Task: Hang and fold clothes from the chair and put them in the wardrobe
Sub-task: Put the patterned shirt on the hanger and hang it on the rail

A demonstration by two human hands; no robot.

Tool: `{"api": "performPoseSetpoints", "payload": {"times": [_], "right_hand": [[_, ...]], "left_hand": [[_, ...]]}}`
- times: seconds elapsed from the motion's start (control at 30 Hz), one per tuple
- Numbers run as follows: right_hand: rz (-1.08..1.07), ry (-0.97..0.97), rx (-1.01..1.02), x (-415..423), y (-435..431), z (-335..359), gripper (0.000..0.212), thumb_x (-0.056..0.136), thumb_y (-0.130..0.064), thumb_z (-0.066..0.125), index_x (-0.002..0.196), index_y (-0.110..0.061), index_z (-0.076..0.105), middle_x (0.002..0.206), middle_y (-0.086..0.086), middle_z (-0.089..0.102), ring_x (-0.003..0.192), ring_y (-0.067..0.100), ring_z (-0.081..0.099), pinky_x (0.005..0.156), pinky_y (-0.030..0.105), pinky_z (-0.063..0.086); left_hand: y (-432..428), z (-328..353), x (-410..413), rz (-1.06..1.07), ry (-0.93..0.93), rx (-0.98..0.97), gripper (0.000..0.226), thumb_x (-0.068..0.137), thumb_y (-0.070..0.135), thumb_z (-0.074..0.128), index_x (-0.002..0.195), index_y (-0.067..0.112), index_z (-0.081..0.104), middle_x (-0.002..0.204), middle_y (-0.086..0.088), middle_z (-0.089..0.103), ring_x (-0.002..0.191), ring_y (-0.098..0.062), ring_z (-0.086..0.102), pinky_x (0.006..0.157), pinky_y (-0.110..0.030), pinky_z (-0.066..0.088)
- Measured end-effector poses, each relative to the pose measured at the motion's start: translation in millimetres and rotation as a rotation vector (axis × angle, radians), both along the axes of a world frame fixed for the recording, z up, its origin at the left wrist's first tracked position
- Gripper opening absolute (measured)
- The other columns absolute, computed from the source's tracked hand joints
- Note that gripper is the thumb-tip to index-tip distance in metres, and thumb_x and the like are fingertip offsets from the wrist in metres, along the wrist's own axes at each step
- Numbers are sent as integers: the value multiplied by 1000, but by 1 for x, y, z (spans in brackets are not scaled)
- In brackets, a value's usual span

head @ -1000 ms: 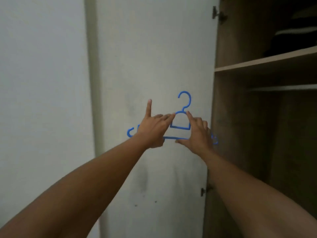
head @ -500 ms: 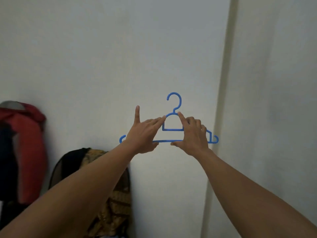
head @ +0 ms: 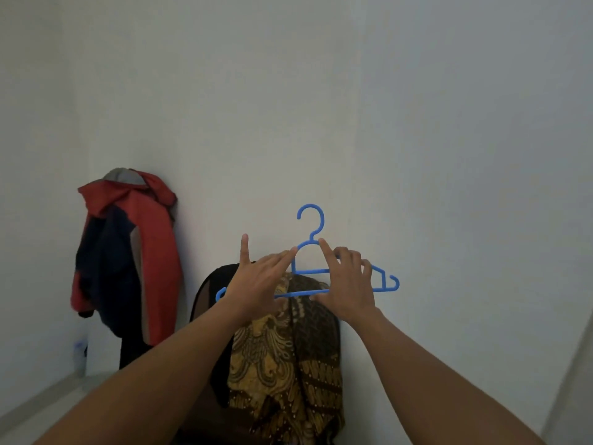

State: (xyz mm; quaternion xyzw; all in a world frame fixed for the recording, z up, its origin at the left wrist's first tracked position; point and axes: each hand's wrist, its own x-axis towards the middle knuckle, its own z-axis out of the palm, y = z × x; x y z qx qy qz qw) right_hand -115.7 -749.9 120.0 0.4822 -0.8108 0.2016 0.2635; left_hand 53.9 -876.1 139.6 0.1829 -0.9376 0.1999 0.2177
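1. We hold a blue plastic clothes hanger (head: 310, 271) up in the air in front of a plain white wall (head: 321, 107). Its hook points up.
2. Our left hand (head: 256, 284) grips the left side of the hanger. The fingers lie along the top arm and the thumb is tucked under the bottom bar, so the hand pinches the hanger. One finger sticks straight up.
3. Our right hand (head: 348, 285) grips the right side in the same way. Its fingers curl over the top arm and its thumb touches the bottom bar from below. The first finger reaches up near the foot of the hook.
4. The right tip of the hanger pokes out past the right hand. The left tip peeks out beside the left wrist.
5. Below and behind the hanger stands a dark chair (head: 205, 293). A brown and gold patterned cloth (head: 288, 358) hangs over its back.
6. A red and dark blue jacket (head: 128, 252) hangs on the wall to the left of the chair.
7. A small pale bottle (head: 79, 351) stands low down by the jacket. It is too blurry to say more.
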Motion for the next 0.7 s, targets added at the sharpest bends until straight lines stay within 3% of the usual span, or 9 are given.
{"api": "performPoseSetpoints", "payload": {"times": [0.13, 0.23, 0.33, 0.4, 0.43, 0.6, 0.7], "right_hand": [[3, -11, 42, -4, -39, -26, 113, 68, -58, 79, 155, -34, 10, 135, 1, 45, 123, 24, 42, 103, 48, 36], [-32, -39, 81, -11, -56, -51, 115, 67, -61, 79, 155, -34, 10, 134, 1, 46, 122, 25, 43, 102, 46, 37], [-84, -79, 112, -22, -66, -80, 117, 65, -62, 79, 155, -34, 10, 133, 1, 46, 122, 25, 43, 102, 47, 37], [-126, -107, 132, -29, -74, -95, 118, 64, -62, 79, 155, -35, 8, 135, 1, 45, 124, 25, 41, 104, 47, 36], [-148, -116, 139, -32, -78, -100, 119, 64, -62, 80, 155, -34, 8, 135, 1, 45, 125, 25, 41, 104, 48, 36], [-271, -119, 160, -37, -93, -121, 121, 60, -59, 84, 155, -32, 15, 136, 3, 47, 127, 29, 43, 105, 51, 37], [-314, -125, 175, -35, -94, -134, 121, 58, -52, 87, 155, -30, 17, 136, 5, 49, 125, 31, 44, 104, 53, 38]], "left_hand": [[-39, -27, -1, -24, 8, 101, 104, 81, 63, 63, 157, 27, 2, 158, 11, 31, 142, -11, 36, 105, -71, -23], [-71, -47, -10, -40, 38, 242, 93, 83, 75, 47, 156, 32, 9, 156, 13, 34, 143, -11, 33, 109, -66, -22], [-105, -65, -29, -36, 98, 425, 70, 94, 68, 32, 153, 33, 22, 153, 8, 39, 140, -15, 36, 119, -59, 12], [-128, -74, -46, -29, 113, 478, 61, 96, 60, 32, 149, 30, 32, 149, 4, 43, 132, -19, 43, 108, -50, 37], [-139, -78, -55, -25, 100, 513, 57, 97, 57, 36, 148, 30, 35, 149, 3, 43, 131, -20, 43, 103, -48, 42], [-186, -92, -101, -30, 0, 697, 53, 100, 44, 47, 150, 34, 33, 157, -4, 28, 140, -31, 29, 106, -57, 38], [-204, -97, -121, -46, -130, 664, 55, 100, 46, 47, 151, 37, 30, 155, -3, 30, 140, -35, 26, 106, -59, 36]]}}
